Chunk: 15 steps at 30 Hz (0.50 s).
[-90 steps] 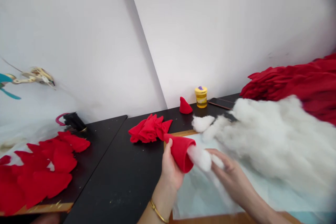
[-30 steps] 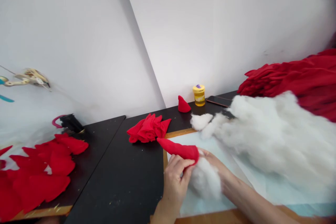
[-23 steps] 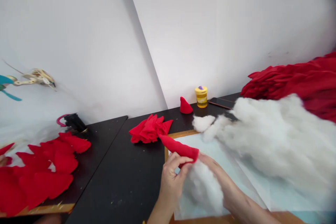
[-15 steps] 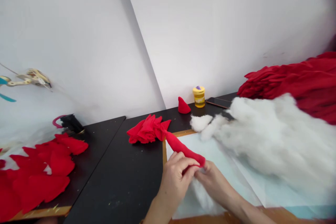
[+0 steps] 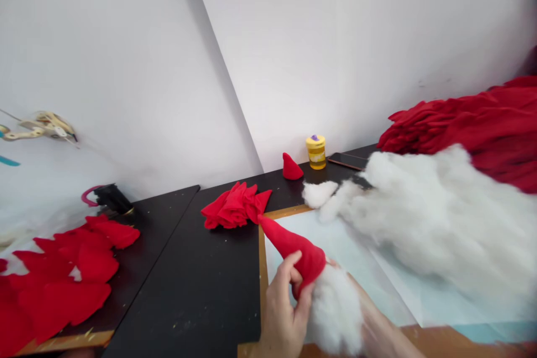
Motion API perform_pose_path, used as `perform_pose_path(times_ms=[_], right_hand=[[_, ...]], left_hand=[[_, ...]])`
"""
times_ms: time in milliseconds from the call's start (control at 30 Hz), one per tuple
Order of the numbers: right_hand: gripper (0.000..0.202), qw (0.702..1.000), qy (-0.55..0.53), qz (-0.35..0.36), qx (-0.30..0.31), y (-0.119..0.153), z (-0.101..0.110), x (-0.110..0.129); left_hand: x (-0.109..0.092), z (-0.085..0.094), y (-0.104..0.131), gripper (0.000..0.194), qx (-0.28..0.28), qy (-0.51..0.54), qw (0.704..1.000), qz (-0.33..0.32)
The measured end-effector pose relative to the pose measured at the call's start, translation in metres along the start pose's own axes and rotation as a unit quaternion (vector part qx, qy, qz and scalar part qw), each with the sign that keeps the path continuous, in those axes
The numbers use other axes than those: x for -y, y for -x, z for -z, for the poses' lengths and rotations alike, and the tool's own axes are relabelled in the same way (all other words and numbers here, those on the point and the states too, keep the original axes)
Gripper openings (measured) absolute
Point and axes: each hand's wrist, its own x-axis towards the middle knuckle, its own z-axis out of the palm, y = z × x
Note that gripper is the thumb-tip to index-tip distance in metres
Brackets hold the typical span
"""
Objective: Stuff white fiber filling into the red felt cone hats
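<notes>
A red cloth cone [image 5: 296, 246] lies slanted over the white sheet, its tip toward the upper left and its wide end toward me. My left hand [image 5: 285, 305] grips the near edge of that cone between thumb and fingers. Behind the white stuffing, my right hand [image 5: 335, 264] is mostly hidden at the cone's wide end; its fingers do not show. A tuft of white stuffing [image 5: 338, 310] hangs from the opening beside my right wrist.
Loose white stuffing [image 5: 440, 207] is heaped at the right, with a red cloth pile [image 5: 474, 123] behind. A yellow-lidded jar [image 5: 316, 152], a phone [image 5: 346, 161] and a small red cone [image 5: 291, 168] stand or lie at the back. Red pieces [image 5: 235, 207] lie left, more [image 5: 75, 268] farther left.
The red cone has opened out wider at its near end. My left hand has shifted lower, my right hand has become mostly hidden, and more white stuffing shows at the opening.
</notes>
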Motion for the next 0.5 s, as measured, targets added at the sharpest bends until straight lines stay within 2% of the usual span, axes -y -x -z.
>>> perform_pose_path(times_ms=[67,133,267,367,400,433,500], right_hand=[[0.049,0.986,-0.15,-0.073,0.001,0.003,-0.002,0.004],[0.037,0.965,-0.24,-0.105,0.008,0.005,-0.006,0.009],[0.029,0.967,-0.231,-0.089,0.062,0.008,-0.012,0.019],[0.029,0.962,-0.252,-0.076,0.076,0.01,-0.014,0.024],[0.029,0.959,-0.263,-0.074,0.071,0.011,-0.014,0.024],[0.029,0.957,-0.272,-0.074,0.063,0.012,-0.014,0.024],[0.029,0.957,-0.276,-0.078,0.046,0.013,-0.015,0.021]], left_hand=[[0.001,0.003,0.001,0.043,0.03,0.0,0.999,0.025],[-0.001,0.01,-0.004,0.043,0.093,0.009,0.996,0.005],[-0.011,0.027,-0.02,0.042,0.182,-0.016,0.983,-0.001],[-0.02,0.033,-0.02,0.034,0.205,-0.059,0.977,-0.032],[-0.021,0.032,-0.017,0.032,0.183,-0.057,0.98,-0.046],[-0.02,0.031,-0.012,0.031,0.129,-0.049,0.989,-0.045],[-0.014,0.025,-0.006,0.041,-0.059,-0.006,0.998,0.014]])
